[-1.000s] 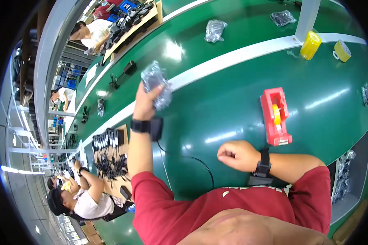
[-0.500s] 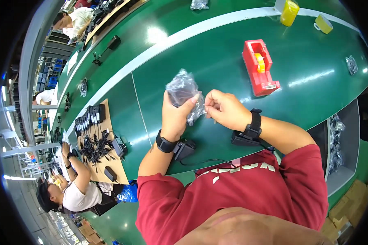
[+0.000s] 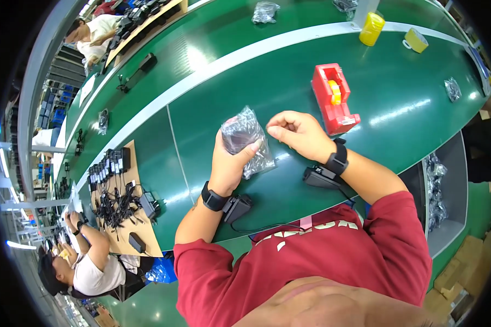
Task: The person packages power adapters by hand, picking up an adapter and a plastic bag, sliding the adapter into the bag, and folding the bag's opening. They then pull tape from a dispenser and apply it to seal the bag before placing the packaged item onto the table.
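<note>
clear plastic bag (image 3: pixel 245 139) with a dark item inside sits upright in the left hand (image 3: pixel 229 161), fingers wrapped around it, above the green worktop (image 3: pixel 398 103). right hand (image 3: pixel 300 133) hovers just beside the bag's top, fingers curled narrow and holding nothing visible. red tape dispenser (image 3: pixel 335 98) stands near, to the right. yellow roll (image 3: pixel 371 28) sits by the far white edge strip. open green surface lies between the dispenser and the right edge.
</note>
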